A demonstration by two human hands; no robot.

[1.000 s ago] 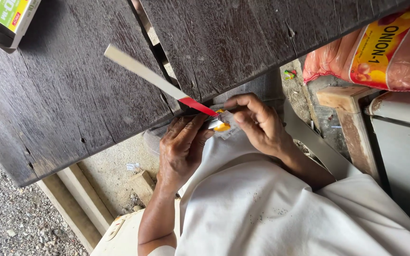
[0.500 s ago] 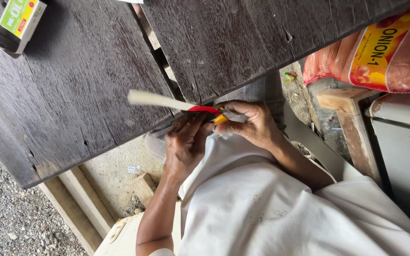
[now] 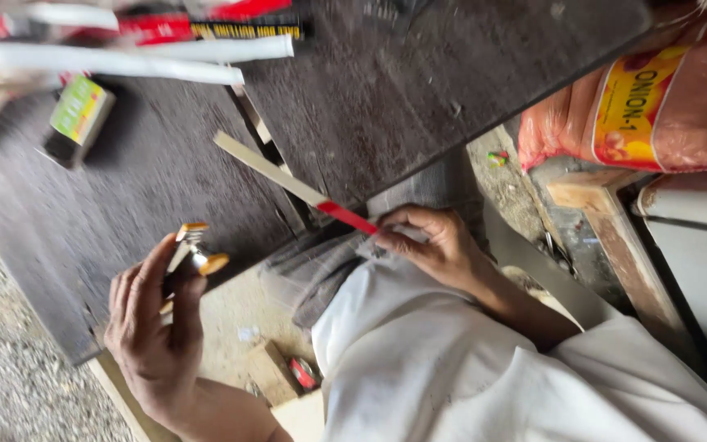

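The left hand [image 3: 153,327] is clenched around a small clamp-like tool with orange tips [image 3: 191,250], raised over the near edge of the dark wooden counter [image 3: 141,205]. The right hand [image 3: 431,241] grasps the red end of a long flat strip [image 3: 292,184]; the strip's pale length slants up and away across the gap between the counter's two boards. The tool and the strip are well apart, so as I judge it the two hands are between steps: the strip is gripped and aimed, but nothing is fastened or joined to it here. A green and yellow box [image 3: 75,119] lies further back on the counter, white tubes [image 3: 124,61] beyond it, and a pink mesh sack [image 3: 656,102] sits to the right
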